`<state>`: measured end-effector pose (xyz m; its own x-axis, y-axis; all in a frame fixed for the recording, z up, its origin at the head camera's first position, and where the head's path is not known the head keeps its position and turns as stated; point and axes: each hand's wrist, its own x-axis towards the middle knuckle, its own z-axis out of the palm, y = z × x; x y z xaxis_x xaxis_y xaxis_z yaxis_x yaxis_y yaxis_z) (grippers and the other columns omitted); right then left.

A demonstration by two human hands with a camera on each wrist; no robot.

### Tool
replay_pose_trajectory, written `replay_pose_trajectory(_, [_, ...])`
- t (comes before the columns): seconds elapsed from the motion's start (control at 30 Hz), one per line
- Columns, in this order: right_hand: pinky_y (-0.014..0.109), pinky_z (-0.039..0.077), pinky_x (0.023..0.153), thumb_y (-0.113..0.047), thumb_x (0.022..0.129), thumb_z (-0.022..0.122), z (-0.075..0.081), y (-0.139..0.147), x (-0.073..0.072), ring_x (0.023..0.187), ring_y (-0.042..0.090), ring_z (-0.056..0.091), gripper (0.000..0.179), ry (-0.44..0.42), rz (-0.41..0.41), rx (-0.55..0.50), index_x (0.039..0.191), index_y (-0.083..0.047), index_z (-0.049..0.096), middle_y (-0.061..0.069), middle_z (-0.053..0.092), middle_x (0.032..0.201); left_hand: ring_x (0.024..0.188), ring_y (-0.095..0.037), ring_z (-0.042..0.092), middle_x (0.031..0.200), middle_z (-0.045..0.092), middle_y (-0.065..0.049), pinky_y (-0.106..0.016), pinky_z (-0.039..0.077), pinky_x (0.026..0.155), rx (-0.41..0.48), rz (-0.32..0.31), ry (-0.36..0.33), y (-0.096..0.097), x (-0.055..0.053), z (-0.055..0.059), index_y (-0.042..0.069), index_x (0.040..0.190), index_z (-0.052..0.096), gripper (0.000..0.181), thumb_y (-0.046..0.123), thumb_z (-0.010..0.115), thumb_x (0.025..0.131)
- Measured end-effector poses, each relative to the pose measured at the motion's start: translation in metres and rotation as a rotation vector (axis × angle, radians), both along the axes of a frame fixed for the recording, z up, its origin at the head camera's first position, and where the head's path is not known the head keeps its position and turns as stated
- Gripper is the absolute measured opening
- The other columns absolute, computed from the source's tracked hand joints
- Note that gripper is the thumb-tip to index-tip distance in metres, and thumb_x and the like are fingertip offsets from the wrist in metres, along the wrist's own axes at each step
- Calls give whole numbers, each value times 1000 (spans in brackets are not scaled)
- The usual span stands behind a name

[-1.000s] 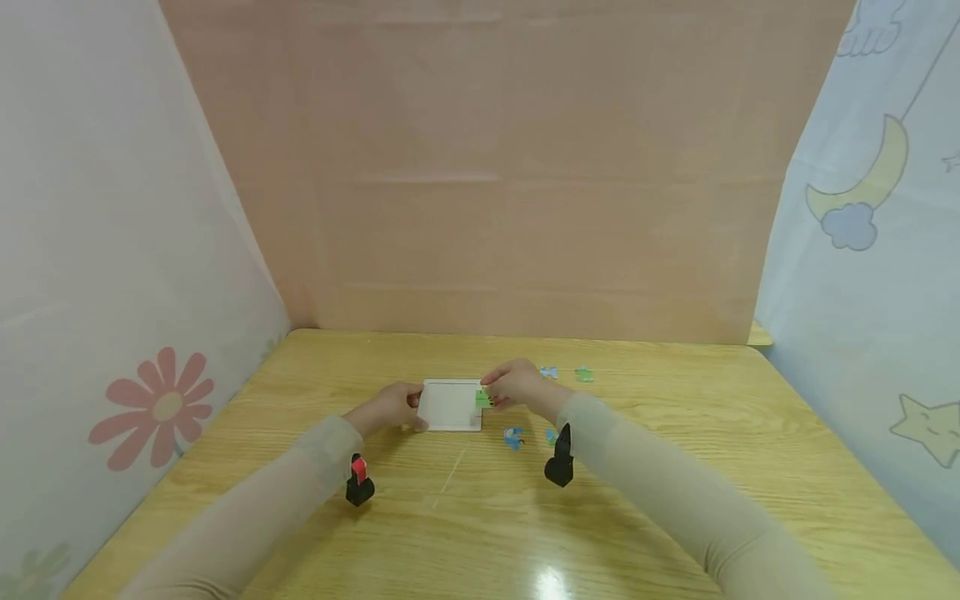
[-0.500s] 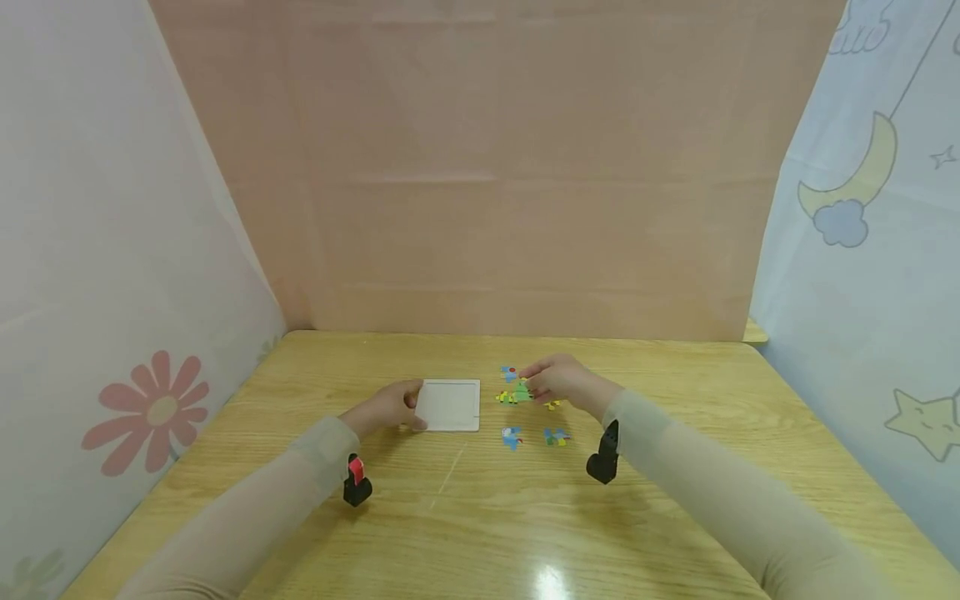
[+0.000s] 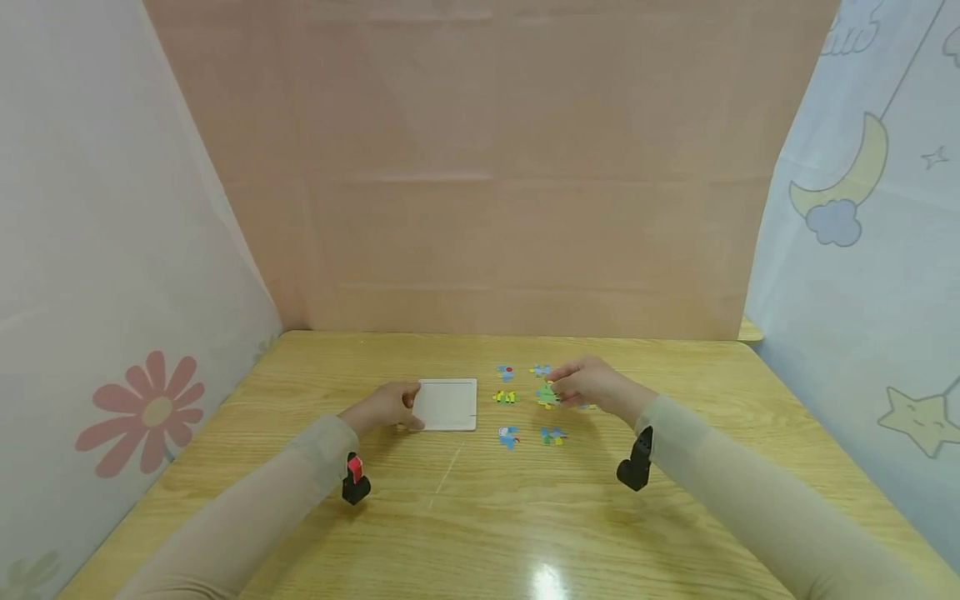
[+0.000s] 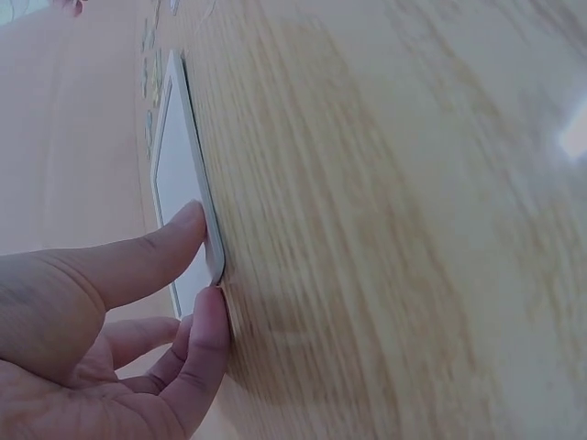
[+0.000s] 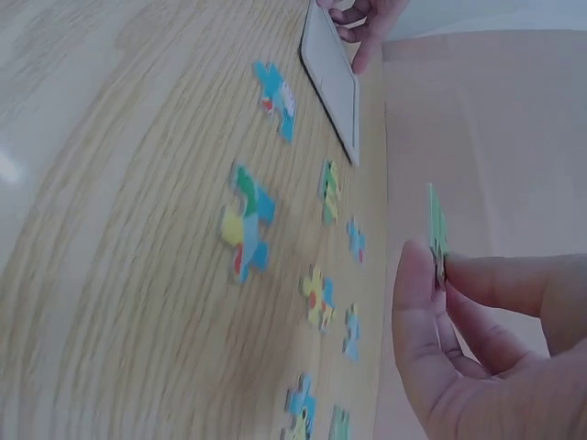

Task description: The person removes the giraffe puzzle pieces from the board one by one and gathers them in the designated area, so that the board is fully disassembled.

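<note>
My left hand [image 3: 385, 406] grips the left edge of a white puzzle tray [image 3: 447, 405] lying on the table. In the left wrist view, the thumb lies on top of the tray's border and the fingers are at its edge. To the right of the tray, my right hand [image 3: 600, 388] is above the loose pieces. It pinches a green jigsaw piece [image 5: 437, 234] between thumb and fingers, held up off the table in the right wrist view. Under it lie a yellow and blue jigsaw piece [image 5: 317, 298] and a multicoloured jigsaw piece [image 5: 246, 223].
Several more pieces lie right of the tray, among them a blue one [image 3: 507, 437], a yellow one [image 3: 505, 397] and a blue one with a red spot [image 3: 506, 372]. A brown backdrop [image 3: 487, 208] stands behind the wooden table [image 3: 420, 533], with patterned white cloth at both sides.
My right hand has moved right, away from the tray's right edge and over the loose pieces, still with the green jigsaw piece. The left hand stays on the tray.
</note>
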<state>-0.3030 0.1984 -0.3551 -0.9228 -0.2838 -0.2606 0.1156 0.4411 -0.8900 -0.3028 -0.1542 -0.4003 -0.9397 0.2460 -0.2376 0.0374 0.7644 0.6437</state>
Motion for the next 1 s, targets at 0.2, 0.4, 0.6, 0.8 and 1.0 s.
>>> replay_pose_trajectory(0.2, [36,58,82,-3,93,60,-3,18,7,79,15,61,35,-40,-18,-8,125,11,56,9,62,103,78,-18,42,88,44,-7,-27,33,63,-15,7,18,0,0,0,-5,144,39,78,8,79,79])
replay_pose_trajectory(0.4, [34,59,79,-2,93,60,-8,34,14,76,14,62,35,-67,-29,-7,125,10,57,6,63,90,77,-18,41,88,44,-7,-26,32,63,-29,1,17,1,0,1,-5,144,40,78,8,80,78])
replay_pose_trajectory(0.6, [31,59,73,-2,92,61,-16,47,20,71,13,64,32,-75,-17,1,122,10,59,6,65,85,77,-18,41,87,44,-7,-27,32,63,-48,-14,19,3,0,5,-5,140,45,72,9,80,78])
replay_pose_trajectory(0.8, [30,59,66,-1,90,64,-30,57,25,66,14,58,28,-73,-44,40,115,9,63,6,64,80,76,-18,42,88,45,-7,-26,34,63,-52,-18,21,2,-2,4,-6,144,39,79,9,80,78])
replay_pose_trajectory(1.0, [31,59,62,0,88,66,-40,60,30,64,14,59,20,-16,-52,87,107,6,67,7,65,78,74,-17,43,89,46,-6,-24,36,61,-73,-25,35,1,-4,2,-5,145,39,79,9,80,78])
